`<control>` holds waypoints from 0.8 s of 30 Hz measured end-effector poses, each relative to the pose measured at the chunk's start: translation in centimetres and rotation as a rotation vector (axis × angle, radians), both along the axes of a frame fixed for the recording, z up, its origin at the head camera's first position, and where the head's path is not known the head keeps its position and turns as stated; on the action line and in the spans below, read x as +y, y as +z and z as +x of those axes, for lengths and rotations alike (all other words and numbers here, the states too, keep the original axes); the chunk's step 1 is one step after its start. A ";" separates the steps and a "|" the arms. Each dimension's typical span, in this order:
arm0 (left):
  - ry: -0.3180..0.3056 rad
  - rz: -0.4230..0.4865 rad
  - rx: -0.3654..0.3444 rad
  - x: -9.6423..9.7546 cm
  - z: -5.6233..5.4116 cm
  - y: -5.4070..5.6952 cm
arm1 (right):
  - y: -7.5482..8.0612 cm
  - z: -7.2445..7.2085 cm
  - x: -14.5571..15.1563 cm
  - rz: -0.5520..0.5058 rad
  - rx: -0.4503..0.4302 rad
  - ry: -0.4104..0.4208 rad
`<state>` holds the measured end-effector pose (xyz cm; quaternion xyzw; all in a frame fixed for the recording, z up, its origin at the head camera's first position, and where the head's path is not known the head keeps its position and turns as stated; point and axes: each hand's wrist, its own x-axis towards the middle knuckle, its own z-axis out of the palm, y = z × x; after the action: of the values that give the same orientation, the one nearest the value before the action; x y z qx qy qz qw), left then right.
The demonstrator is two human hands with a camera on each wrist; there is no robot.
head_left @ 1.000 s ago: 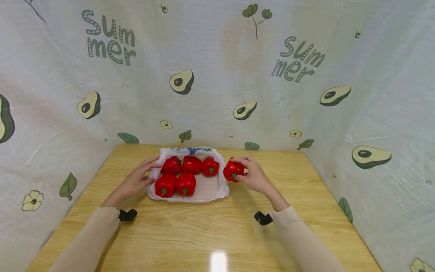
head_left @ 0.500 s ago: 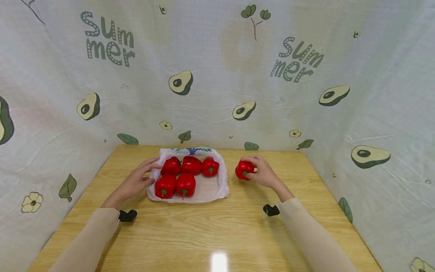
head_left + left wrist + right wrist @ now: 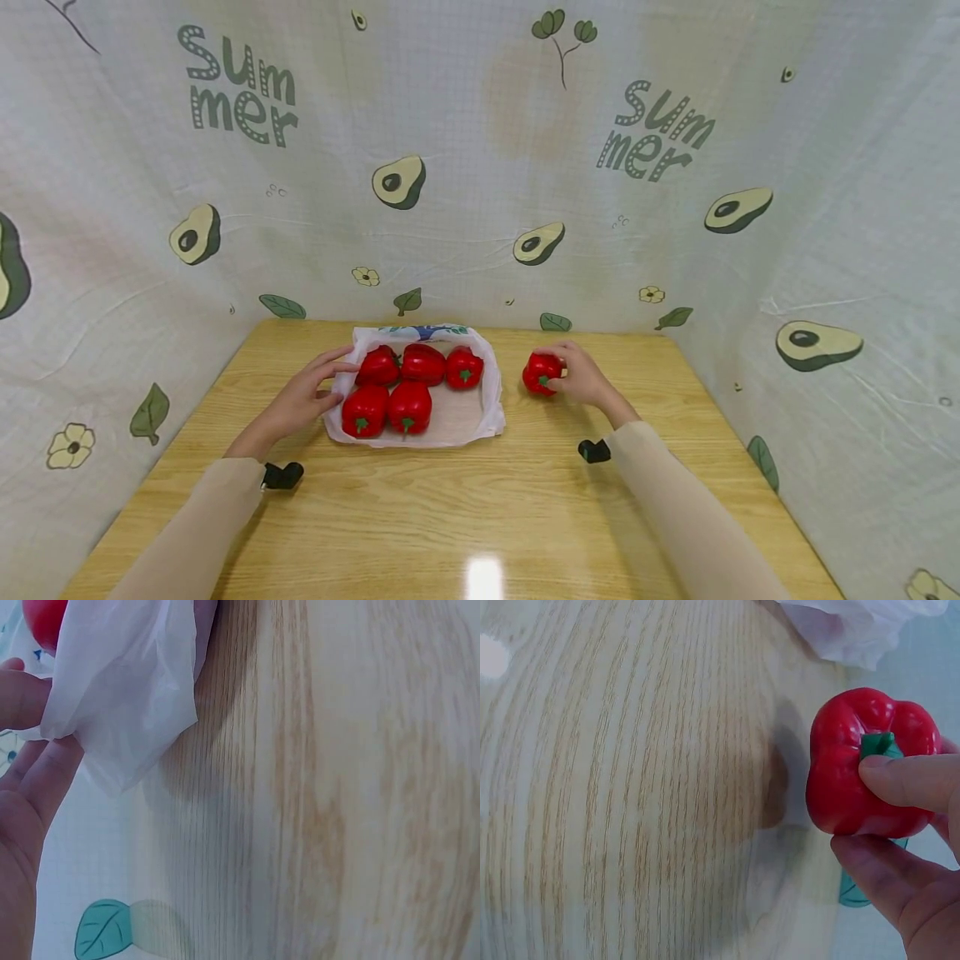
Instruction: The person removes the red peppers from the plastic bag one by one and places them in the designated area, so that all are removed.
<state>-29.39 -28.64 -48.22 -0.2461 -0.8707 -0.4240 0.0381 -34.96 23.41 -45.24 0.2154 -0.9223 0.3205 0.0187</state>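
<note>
**Right hand (image 3: 585, 382) clamped on red bell pepper (image 3: 535, 373), right of lined container (image 3: 459, 414)**

The right-hand grip is closed around one red bell pepper: the thumb sits at the green stem (image 3: 876, 742), the fingers against the pepper's other side. The stem faces the person. The pepper is located at the counter (image 3: 375, 521), right of the container and apart from it. Contact between its underside and the counter cannot be determined.

The left hand (image 3: 297, 400) is positioned at the container's left edge. Its grip is spread: thumb and fingers stand apart, touching the white plastic liner (image 3: 131, 705).

The container holds five further red bell peppers in two rows. Rear row: left pepper (image 3: 377, 365), middle pepper (image 3: 423, 364) lying on its side, right pepper (image 3: 464, 363). Front row, at the left: outer pepper (image 3: 365, 407) and inner pepper (image 3: 409, 405), side by side, both stems toward the person. The liner carries a blue and green print along the rear edge.

Both forearms are in beige sleeves (image 3: 198, 525). A pale cloth (image 3: 465, 100) printed with avocados, leaves and the word "Summer" hangs behind the counter and along both sides.
</note>
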 end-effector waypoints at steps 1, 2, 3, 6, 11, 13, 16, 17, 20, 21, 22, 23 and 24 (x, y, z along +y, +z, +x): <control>0.001 -0.003 0.001 0.0 0.0 0.0 | 0.0 -0.1 0.0 0.007 0.001 -0.001; 0.003 -0.005 0.001 0.0 0.0 0.0 | -0.1 -0.2 -0.1 0.010 0.001 0.001; 0.004 -0.006 0.001 -0.1 0.0 0.0 | -0.1 -0.3 -0.1 0.010 0.000 0.002; 0.008 -0.008 -0.002 -0.1 0.0 0.0 | -0.2 -0.6 -0.2 0.015 -0.006 0.008; 0.010 -0.010 -0.006 0.0 0.0 0.1 | -0.4 -1.0 -0.2 0.030 -0.019 0.031; 0.008 -0.009 -0.006 0.0 0.0 0.1 | -0.6 -1.1 -0.1 0.037 -0.026 0.031; 0.004 -0.007 -0.006 0.1 0.0 0.2 | -0.8 -1.2 0.1 0.041 -0.036 0.026; 0.005 -0.006 -0.006 0.1 0.1 0.2 | -0.8 -1.3 0.2 0.043 -0.035 0.025; 0.010 -0.008 -0.007 0.1 0.1 0.2 | -0.8 -1.4 0.2 0.051 -0.029 0.035; 0.012 -0.008 -0.008 0.1 0.1 0.1 | -0.8 -1.4 0.2 0.051 -0.027 0.039; 0.013 -0.008 -0.009 0.0 0.1 0.1 | -0.8 -1.5 0.2 0.053 -0.027 0.043; 0.014 -0.008 -0.010 0.0 0.1 0.1 | -0.7 -1.5 0.1 0.058 -0.022 0.047; 0.014 -0.008 -0.010 0.0 0.1 0.1 | -0.7 -1.5 0.1 0.061 -0.020 0.049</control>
<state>-29.25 -28.59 -48.10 -0.2381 -0.8743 -0.4214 0.0356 -36.42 23.47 -45.94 0.2352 -0.9262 0.2948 -0.0048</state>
